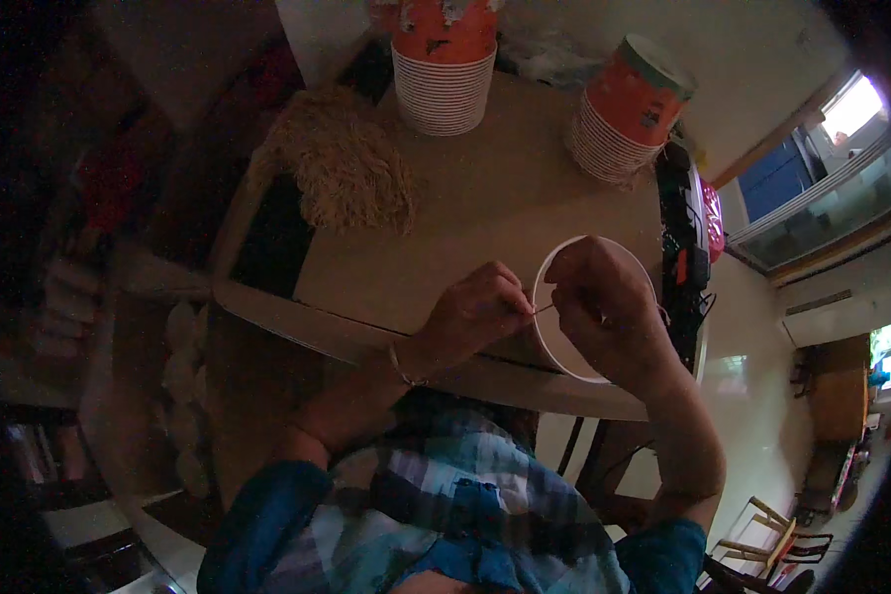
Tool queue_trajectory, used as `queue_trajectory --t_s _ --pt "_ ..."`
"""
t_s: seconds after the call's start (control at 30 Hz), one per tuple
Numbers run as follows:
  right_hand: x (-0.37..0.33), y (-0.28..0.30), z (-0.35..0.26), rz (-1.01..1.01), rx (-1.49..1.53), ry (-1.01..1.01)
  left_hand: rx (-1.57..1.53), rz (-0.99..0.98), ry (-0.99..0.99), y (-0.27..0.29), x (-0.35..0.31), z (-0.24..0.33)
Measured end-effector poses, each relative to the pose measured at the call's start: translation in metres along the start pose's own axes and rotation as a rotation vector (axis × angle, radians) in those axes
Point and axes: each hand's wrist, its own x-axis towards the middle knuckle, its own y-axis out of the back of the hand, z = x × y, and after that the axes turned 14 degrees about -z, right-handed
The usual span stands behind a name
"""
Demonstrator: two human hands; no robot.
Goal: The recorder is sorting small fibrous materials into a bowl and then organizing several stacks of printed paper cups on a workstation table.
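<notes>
A round white rim (551, 353), like the rims of the stacked paper buckets, is upright-facing in front of me at the table's near edge; the body below it is hard to make out. My right hand (604, 307) reaches over and into the opening, fingers curled together on a thin cord (546, 308). Just outside the rim's left side, my left hand (480, 305) pinches the same cord between thumb and fingers. The cord crosses the rim between both hands. A bracelet circles my left wrist.
A heap of tan cords (351, 163) lies at the table's left. Behind stand two stacks of orange paper buckets, one at the back middle (445, 89) and one at the back right (629, 114). Dark clutter (685, 247) lines the brown tabletop's (495, 198) right side.
</notes>
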Motion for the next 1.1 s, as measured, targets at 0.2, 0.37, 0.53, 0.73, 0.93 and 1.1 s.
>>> queue_trajectory --t_s 0.2,0.37,0.53,0.73,0.93,1.1 --pt "-0.003 -0.003 0.009 -0.014 -0.085 0.093 0.172 -0.007 -0.064 0.005 0.002 -0.004" --pt "-0.004 -0.004 0.003 -0.076 0.025 0.022 0.143 0.02 -0.046 0.007 0.003 0.0" --pt "-0.005 -0.003 -0.001 -0.077 0.025 0.012 0.216 -0.019 -0.107 0.01 0.005 -0.003" --pt "-0.006 0.004 0.004 -0.016 -0.166 0.025 -0.265 -0.037 0.013 -0.002 0.006 -0.032" --pt "-0.004 -0.005 0.028 0.031 0.004 0.071 0.028 0.033 0.014 -0.005 0.02 0.005" --pt "-0.003 -0.011 0.024 0.037 0.126 0.173 0.586 0.004 -0.172 -0.002 0.019 0.019"
